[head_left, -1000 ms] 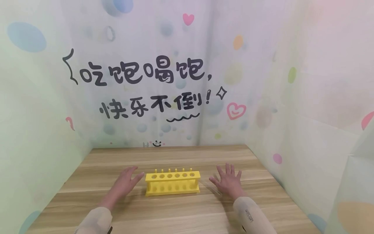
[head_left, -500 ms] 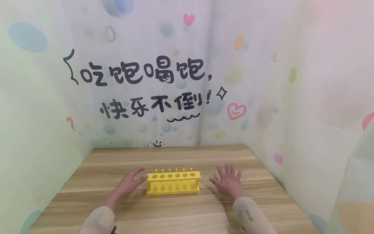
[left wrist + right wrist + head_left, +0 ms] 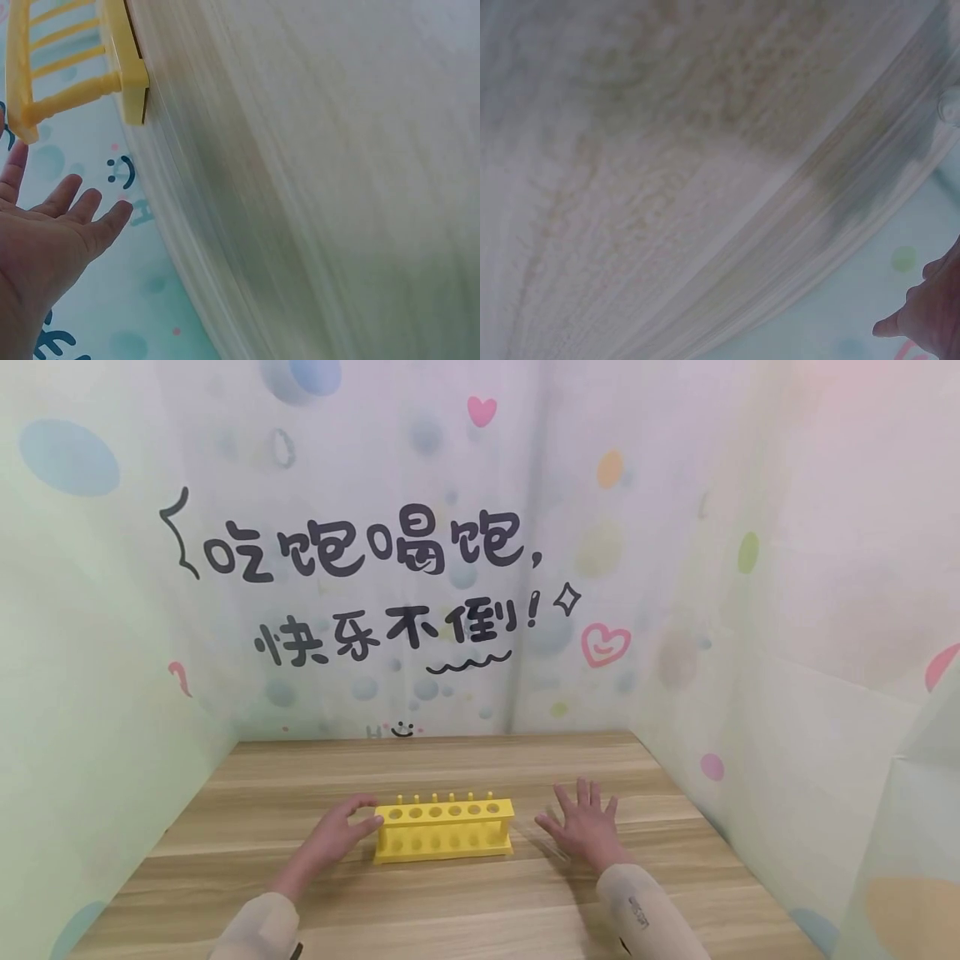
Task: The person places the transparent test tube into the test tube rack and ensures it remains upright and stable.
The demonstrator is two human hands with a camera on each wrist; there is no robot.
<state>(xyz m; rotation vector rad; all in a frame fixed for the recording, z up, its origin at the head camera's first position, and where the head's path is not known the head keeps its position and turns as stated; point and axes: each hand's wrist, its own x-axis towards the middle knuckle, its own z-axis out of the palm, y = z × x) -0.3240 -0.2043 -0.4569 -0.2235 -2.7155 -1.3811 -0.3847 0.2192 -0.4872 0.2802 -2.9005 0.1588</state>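
- Left hand (image 3: 330, 838): fingers apart, at a yellow rack's (image 3: 442, 812) left end.
- Right hand (image 3: 588, 832): fingers spread, beside a clear tube (image 3: 557, 852) on the table (image 3: 465, 914).

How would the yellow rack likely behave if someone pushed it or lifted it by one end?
The yellow rack looks like moulded plastic, so it's probably stiff. Its open, holed frame suggests it's light for its size. Pushed low, its long flat base should make it slide rather than roll.
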